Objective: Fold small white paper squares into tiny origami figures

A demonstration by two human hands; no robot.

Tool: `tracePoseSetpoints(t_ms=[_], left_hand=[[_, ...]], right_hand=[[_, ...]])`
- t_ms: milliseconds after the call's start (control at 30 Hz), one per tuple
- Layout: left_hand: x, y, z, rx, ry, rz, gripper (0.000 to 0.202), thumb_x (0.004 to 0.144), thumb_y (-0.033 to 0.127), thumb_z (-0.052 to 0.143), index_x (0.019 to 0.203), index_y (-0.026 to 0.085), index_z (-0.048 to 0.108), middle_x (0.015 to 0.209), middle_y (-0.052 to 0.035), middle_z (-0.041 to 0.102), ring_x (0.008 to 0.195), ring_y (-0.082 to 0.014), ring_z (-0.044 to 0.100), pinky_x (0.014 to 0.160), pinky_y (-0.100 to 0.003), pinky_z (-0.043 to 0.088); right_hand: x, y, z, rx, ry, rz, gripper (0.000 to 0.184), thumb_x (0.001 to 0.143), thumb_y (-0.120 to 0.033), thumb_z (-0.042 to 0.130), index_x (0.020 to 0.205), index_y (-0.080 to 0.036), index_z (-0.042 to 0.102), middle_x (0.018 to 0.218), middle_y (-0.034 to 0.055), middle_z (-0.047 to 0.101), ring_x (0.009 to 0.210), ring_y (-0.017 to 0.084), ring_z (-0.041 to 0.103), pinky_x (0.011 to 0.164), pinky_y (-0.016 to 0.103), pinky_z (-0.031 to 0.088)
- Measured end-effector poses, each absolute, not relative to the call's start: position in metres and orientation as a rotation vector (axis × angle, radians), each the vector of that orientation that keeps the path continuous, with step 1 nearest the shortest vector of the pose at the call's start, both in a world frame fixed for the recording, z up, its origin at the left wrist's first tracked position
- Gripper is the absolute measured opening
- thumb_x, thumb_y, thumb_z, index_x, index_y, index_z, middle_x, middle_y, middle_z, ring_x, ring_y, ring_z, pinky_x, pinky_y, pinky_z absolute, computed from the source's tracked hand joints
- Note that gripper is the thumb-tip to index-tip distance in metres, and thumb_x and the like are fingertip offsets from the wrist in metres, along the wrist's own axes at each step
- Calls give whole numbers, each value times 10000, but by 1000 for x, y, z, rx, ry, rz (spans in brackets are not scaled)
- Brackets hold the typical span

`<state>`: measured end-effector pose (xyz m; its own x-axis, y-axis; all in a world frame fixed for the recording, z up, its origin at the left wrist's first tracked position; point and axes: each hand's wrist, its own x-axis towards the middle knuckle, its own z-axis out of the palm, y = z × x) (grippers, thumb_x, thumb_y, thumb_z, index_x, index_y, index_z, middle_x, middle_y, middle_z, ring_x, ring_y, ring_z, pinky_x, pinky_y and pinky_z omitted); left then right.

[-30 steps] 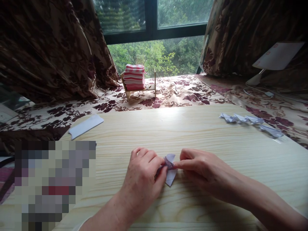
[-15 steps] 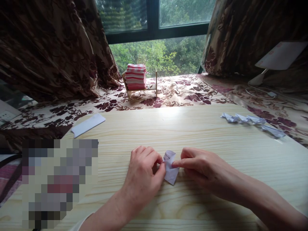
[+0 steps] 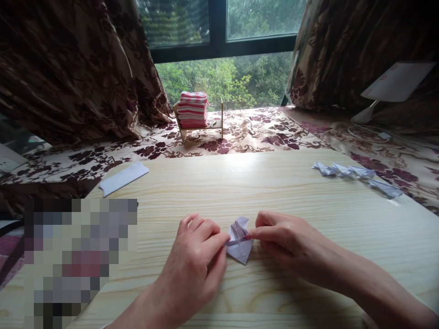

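Observation:
A small folded piece of white paper [image 3: 240, 250] lies on the wooden table, its upper flap lifted and curved, with faint lines on it. At its left edge, my left hand [image 3: 200, 256] has thumb and index finger closed on the paper. From the other side, my right hand [image 3: 286, 237] holds the right edge with index finger and thumb, the other fingers curled under. The right thumb is mostly hidden behind the hand.
Several folded white paper pieces [image 3: 353, 171] lie in a row at the table's right edge. A flat white paper strip [image 3: 124, 178] rests at the far left. Pink-striped cloths [image 3: 193, 109] are stacked on a small stand beyond the table, and a lamp [image 3: 398, 81] stands right.
The paper's upper flap has opened up, showing a crease across the middle. My left fingers have moved slightly left, along the paper's left edge. The right hand has hardly moved.

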<state>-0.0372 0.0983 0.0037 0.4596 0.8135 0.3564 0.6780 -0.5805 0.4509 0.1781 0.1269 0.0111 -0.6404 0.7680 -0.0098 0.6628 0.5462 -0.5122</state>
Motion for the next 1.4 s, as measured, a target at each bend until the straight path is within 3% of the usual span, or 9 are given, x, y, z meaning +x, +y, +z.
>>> tracePoseSetpoints(t_ms=[200, 400, 900, 1133, 1400], left_hand=[[-41, 100, 1, 2536, 1262, 761, 221, 820, 80, 459, 888, 181, 643, 802, -53, 599, 802, -206, 489, 819, -410, 378], [-40, 101, -1, 2500, 1264, 801, 257, 829, 71, 448, 937, 187, 650, 798, -51, 594, 803, -204, 488, 782, -387, 390], [-38, 101, -1, 2527, 1308, 748, 195, 843, 81, 431, 798, 166, 600, 805, -53, 588, 803, -202, 478, 771, -389, 385], [-37, 101, -1, 2560, 1323, 753, 181, 827, 80, 443, 775, 154, 600, 796, -52, 591, 801, -199, 475, 798, -398, 382], [-40, 95, 3, 2572, 1303, 820, 210, 838, 88, 443, 875, 150, 640, 808, -51, 609, 801, -193, 491, 872, -427, 363]], right_hand=[[178, 126, 8, -1195, -2585, 644, 513, 779, -18, 475, 1159, -330, 622, 799, 13, 586, 680, 128, 536, 615, 219, 389], [175, 127, 7, -1161, -2619, 564, 498, 798, -26, 444, 1178, -301, 611, 784, 26, 588, 658, 125, 524, 594, 211, 387], [170, 126, 8, -1201, -2664, 536, 502, 836, -49, 445, 1221, -346, 568, 804, 14, 567, 680, 132, 518, 601, 226, 365], [170, 125, 5, -1200, -2679, 536, 481, 865, -76, 407, 1235, -340, 564, 781, 27, 558, 661, 142, 514, 596, 237, 378], [170, 126, 6, -1221, -2655, 575, 468, 876, -80, 402, 1212, -354, 579, 785, 25, 557, 681, 143, 521, 604, 237, 375]])
